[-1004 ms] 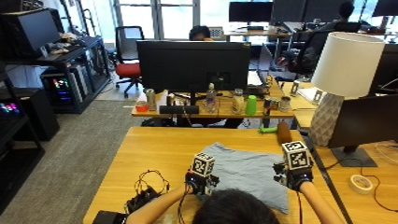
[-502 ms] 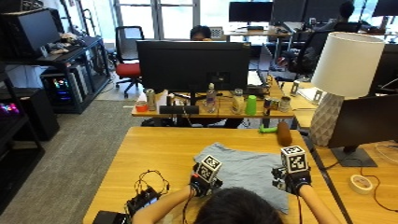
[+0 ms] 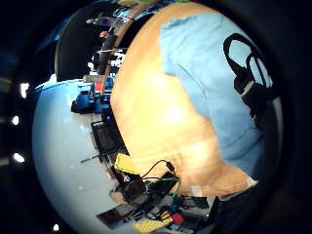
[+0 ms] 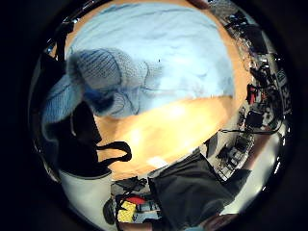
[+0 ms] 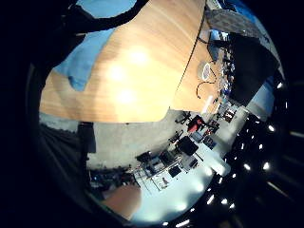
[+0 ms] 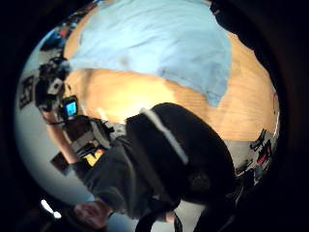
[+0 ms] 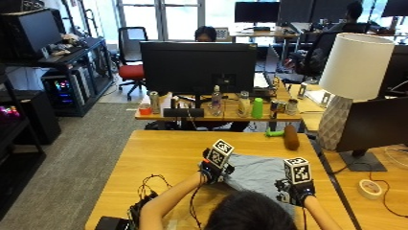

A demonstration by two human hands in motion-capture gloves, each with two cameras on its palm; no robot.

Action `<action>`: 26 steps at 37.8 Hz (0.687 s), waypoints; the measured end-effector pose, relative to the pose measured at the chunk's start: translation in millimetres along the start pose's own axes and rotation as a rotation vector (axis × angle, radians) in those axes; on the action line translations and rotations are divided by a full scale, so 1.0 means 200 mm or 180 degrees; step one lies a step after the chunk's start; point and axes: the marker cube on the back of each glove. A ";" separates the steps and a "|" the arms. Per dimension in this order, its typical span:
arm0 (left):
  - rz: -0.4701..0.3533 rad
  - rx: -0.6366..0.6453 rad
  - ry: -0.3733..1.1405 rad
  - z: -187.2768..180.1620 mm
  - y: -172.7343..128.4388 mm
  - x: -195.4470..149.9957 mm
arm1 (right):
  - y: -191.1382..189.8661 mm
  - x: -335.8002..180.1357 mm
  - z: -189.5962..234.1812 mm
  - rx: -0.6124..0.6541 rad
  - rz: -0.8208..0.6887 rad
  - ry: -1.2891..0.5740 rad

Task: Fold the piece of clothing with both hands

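Note:
A light blue-grey garment (image 7: 255, 175) lies spread on the wooden table (image 7: 165, 153), just ahead of the person. My left hand (image 7: 215, 170) is at the garment's left side. In the left thumb side palm view a bunched ribbed fold (image 4: 108, 79) of the cloth sits right at the palm, lifted off the flat garment (image 4: 163, 53), so this hand grips it. My right hand (image 7: 294, 189) is at the garment's near right edge, and its grip is hidden. The right palm views show the spread garment (image 6: 154, 43) and one corner of the garment (image 5: 88, 57) on the wood.
A tangle of black cables (image 7: 150, 184) and a black device (image 7: 115, 223) lie at the table's near left. A brown cylinder (image 7: 290, 136) rests at the far edge. On the right stand a lamp (image 7: 347, 96) and a monitor (image 7: 376, 127), with a tape roll (image 7: 369, 188) nearby.
My left hand has moved slightly forward and right over the garment. My right hand has drawn back toward the person along the right edge.

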 end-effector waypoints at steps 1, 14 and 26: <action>-0.0043 0.0028 -0.0020 -0.03 -0.01 -0.01 | -0.09 0.03 0.05 0.0021 0.0024 -0.0042; 0.0114 0.0068 0.0087 -0.24 -0.02 0.04 | -0.27 -0.10 0.39 0.0083 -0.0089 -0.0112; 0.0044 0.0065 0.0106 -0.30 0.03 -0.04 | -0.31 -0.05 0.33 0.1099 0.0209 -0.0186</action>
